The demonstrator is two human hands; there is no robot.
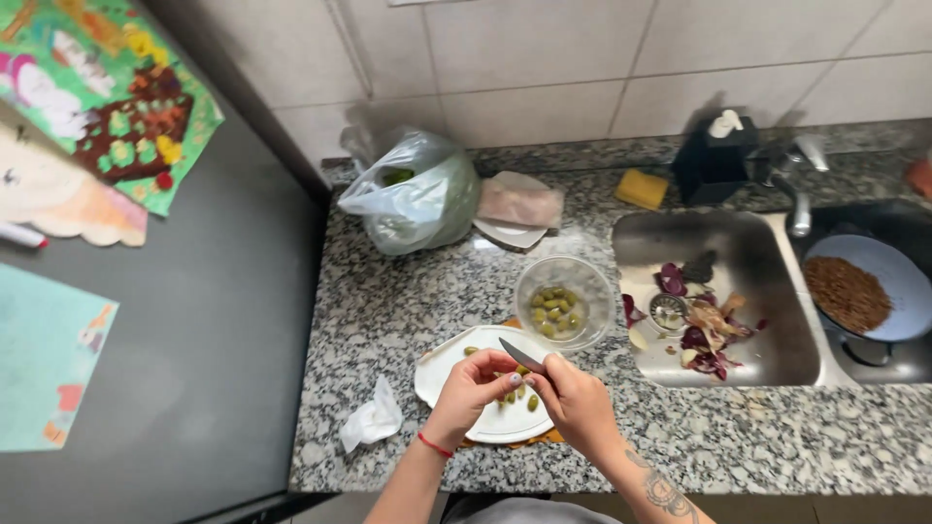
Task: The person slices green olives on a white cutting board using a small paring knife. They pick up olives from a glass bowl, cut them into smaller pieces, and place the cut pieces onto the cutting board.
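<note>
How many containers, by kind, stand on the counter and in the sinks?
Glass bowl: 1
White plates: 2
Plastic bag: 1
Blue bowl: 1
Total: 5

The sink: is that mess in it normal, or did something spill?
Purple and pale vegetable scraps lie strewn across the sink floor, around the drain. A crumpled white tissue lies loose on the countertop.

One camera sits on the person's head. It looks straight down, close to the hands [524, 393], at the stone counter [388, 311] and sink [767, 291].
</note>
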